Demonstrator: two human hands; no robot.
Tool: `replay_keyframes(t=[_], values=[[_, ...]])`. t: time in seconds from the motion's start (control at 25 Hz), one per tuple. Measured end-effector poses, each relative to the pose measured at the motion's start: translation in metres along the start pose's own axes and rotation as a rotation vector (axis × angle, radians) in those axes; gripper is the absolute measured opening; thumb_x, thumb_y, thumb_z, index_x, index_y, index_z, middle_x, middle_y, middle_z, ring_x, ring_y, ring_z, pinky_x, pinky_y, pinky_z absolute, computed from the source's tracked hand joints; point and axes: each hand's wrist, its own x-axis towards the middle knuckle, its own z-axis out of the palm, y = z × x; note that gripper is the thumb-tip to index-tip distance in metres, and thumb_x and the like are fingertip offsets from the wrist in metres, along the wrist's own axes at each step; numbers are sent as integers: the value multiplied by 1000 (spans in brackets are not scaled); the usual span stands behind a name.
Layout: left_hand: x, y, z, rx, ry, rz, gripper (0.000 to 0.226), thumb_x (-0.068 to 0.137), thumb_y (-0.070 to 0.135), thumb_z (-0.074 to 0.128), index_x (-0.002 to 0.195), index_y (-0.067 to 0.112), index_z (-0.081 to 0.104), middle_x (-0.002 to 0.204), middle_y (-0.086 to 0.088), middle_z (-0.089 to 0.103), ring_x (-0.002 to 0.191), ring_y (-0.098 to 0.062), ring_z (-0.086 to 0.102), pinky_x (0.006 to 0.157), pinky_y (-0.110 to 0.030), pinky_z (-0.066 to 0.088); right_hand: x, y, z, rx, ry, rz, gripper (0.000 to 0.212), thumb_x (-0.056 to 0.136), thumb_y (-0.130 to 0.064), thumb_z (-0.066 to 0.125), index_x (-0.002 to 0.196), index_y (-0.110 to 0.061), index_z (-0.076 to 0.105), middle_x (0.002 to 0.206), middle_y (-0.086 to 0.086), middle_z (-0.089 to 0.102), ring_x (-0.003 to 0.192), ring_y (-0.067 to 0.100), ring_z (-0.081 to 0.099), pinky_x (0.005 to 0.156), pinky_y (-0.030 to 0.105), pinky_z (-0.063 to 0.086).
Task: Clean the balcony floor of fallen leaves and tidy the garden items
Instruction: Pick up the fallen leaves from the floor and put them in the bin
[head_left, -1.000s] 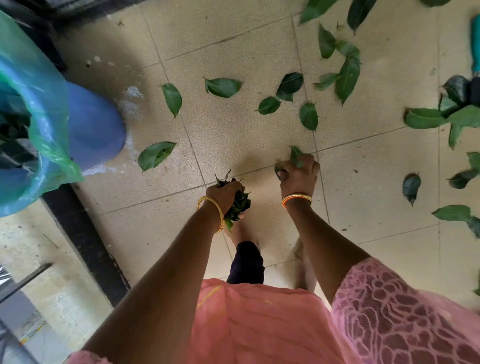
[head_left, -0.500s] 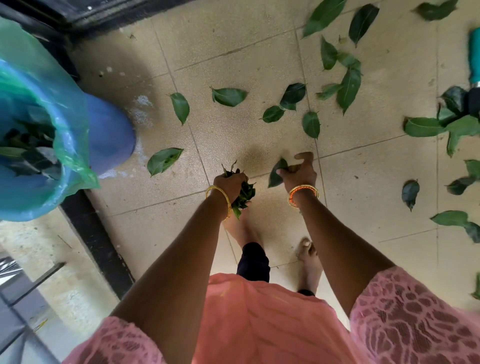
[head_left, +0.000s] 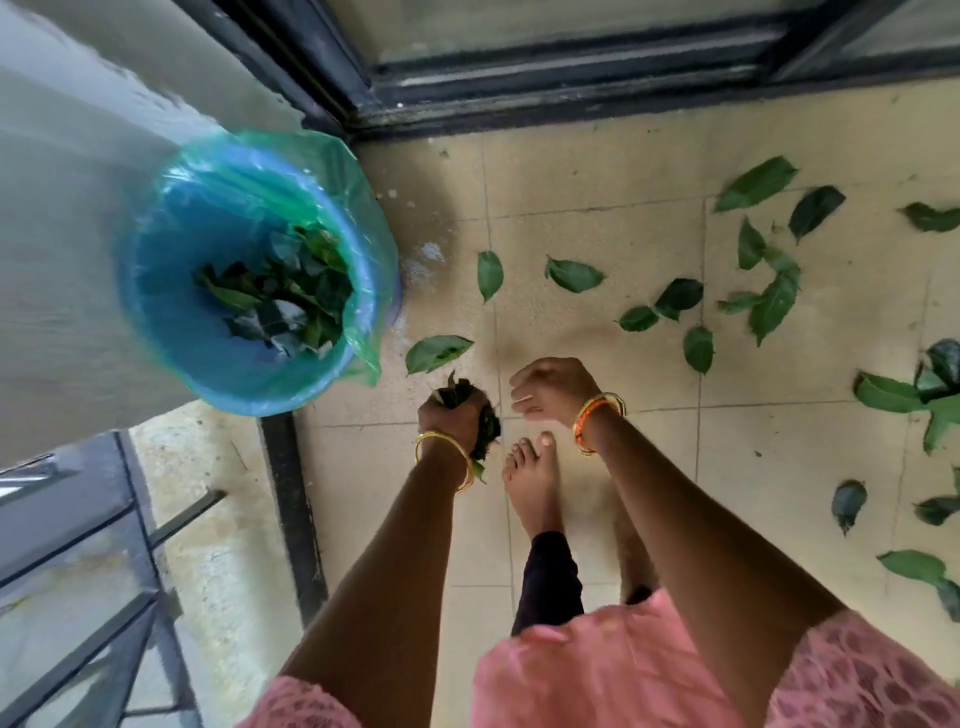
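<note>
Partly done: blue plastic bin with green liner (head_left: 358, 249) holds leaves.
My left hand (head_left: 457, 415) grips a leaf bunch (head_left: 488, 431); right hand (head_left: 550, 387) loosely curled, empty; many green leaves (head_left: 698, 348) remain on floor.

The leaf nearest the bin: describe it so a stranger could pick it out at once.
Start at the blue bin lined with a green bag, at the left of the tiled floor. Just right of its lower edge lies one broad green leaf, flat on the tile, above the left hand. It lies closest to the bin, apart from the scattered leaves further right.
</note>
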Motion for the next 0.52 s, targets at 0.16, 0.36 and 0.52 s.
replay_keyframes(t=[0.16, 0.36, 0.52], values=[[29, 12, -30, -68, 91, -53, 15, 85, 9, 64, 75, 3, 55, 59, -9, 52, 40, -18, 52, 38, -17, 42, 56, -16, 32, -1047, 9, -391, 43, 87, -17, 57, 130, -14, 52, 127, 11, 53, 119, 29, 48, 97, 37, 45], [73, 7, -52, -162, 149, -125, 21, 87, 6, 62, 71, 7, 49, 40, -5, 46, 18, -7, 36, 28, -10, 30, 132, -20, 99, -1558, -206, -604, 76, 84, -14, 61, 148, -23, 21, 155, 6, 15, 140, 29, 18, 104, 42, 37], [96, -3, -56, -217, 146, -158, 22, 88, 9, 63, 72, 9, 49, 26, 4, 43, 19, -7, 37, 29, -9, 30, 155, 2, 114, -1694, -91, -750, 62, 88, -9, 52, 144, -17, 29, 152, 9, 19, 138, 30, 21, 100, 45, 41]])
